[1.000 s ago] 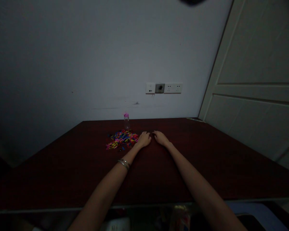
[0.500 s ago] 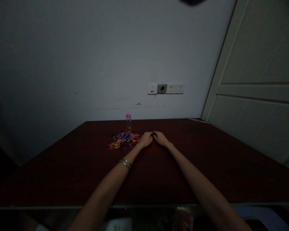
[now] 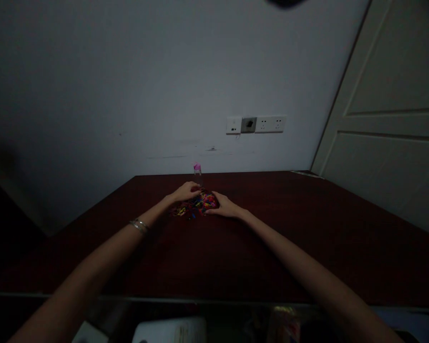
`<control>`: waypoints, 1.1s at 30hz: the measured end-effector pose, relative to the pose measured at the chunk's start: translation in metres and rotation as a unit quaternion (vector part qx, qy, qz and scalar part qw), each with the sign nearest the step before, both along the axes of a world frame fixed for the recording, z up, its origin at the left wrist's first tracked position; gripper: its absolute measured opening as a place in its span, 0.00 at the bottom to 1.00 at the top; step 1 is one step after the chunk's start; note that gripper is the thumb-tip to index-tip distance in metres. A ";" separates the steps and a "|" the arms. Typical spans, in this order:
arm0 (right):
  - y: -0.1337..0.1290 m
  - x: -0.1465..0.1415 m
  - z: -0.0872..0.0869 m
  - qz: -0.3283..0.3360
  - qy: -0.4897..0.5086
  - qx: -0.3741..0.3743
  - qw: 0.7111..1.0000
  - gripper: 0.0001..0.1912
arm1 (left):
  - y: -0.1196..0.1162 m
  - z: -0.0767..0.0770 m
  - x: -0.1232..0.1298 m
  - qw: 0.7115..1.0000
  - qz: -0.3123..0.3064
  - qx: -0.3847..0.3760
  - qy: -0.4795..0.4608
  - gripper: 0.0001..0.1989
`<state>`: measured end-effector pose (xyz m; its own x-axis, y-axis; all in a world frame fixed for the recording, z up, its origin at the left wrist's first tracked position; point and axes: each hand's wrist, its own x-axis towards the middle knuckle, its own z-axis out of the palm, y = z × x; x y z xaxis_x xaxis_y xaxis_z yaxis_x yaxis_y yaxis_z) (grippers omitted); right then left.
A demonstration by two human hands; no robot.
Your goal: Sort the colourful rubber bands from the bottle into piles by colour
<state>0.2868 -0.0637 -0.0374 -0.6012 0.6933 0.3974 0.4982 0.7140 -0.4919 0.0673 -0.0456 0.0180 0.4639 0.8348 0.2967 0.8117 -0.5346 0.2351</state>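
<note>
On the dark red tabletop [image 3: 236,257] lies a pile of small, thin, brightly coloured bands [image 3: 200,202], too small to make out singly. My left hand [image 3: 186,192] reaches over the pile's left and back side, its fingers apart and curved down. At the right edge of the pile, my right hand [image 3: 224,206] is spread, with thumb and fingers apart around the bands. Just behind the pile stands a small clear bottle [image 3: 198,177] with a pink cap, its lower part partly hidden by my left hand.
Behind the table rises a pale wall [image 3: 164,95] with a row of sockets [image 3: 270,124]. A panelled door [image 3: 386,105] stands to the right. Below the table's front edge are a white object [image 3: 171,331] and other dim items.
My hands, together right of the pile before, have parted. The left has moved left over the pile; the right has come left and down to its right edge. The view has shifted slightly.
</note>
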 end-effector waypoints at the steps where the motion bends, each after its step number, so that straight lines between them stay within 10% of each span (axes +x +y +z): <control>1: 0.000 -0.003 -0.002 0.007 -0.016 0.004 1.000 0.48 | -0.001 -0.002 -0.013 1.000 0.002 -0.019 0.012 0.21; 12: 0.021 -0.038 -0.006 -0.018 -0.097 0.021 0.995 0.52 | -0.019 -0.018 -0.039 0.989 0.040 -0.115 0.088 0.38; 33: 0.009 -0.052 0.000 -0.062 -0.153 0.107 0.980 0.22 | -0.019 -0.038 -0.016 0.992 0.013 -0.014 0.121 0.20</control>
<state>0.2350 -0.0550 -0.0370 -0.6311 0.6890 0.3564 0.6887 0.7091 -0.1513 0.0511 -0.0642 -0.0195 0.4977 0.8533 0.1551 0.8593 -0.5095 0.0455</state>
